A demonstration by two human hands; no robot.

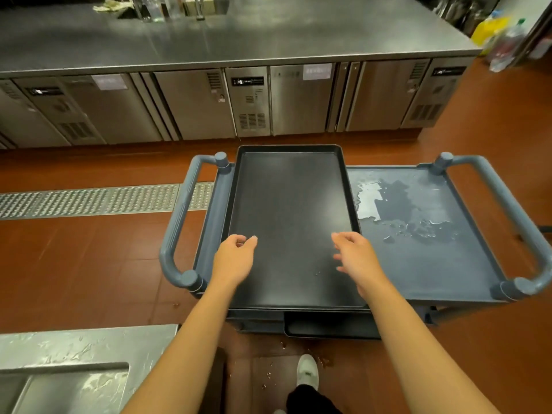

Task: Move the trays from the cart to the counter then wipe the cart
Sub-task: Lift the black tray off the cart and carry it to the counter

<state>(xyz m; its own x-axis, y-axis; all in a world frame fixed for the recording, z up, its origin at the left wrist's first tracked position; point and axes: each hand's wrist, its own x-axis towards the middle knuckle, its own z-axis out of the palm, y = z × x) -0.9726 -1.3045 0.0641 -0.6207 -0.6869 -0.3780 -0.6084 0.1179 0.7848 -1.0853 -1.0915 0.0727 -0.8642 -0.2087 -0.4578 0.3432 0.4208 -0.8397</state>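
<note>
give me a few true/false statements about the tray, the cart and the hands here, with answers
1. The black tray sits on the left part of the cart's top shelf. True.
2. The shelf right of the tray is dry. False: a wet patch spreads across it.
3. Both hands are above the tray with fingers loosely open. True: the left hand and right hand grip nothing.
4. The tray is piled with dishes. False: it is bare.
5. The tray already rests on the steel counter. False: it is on the cart.
</note>
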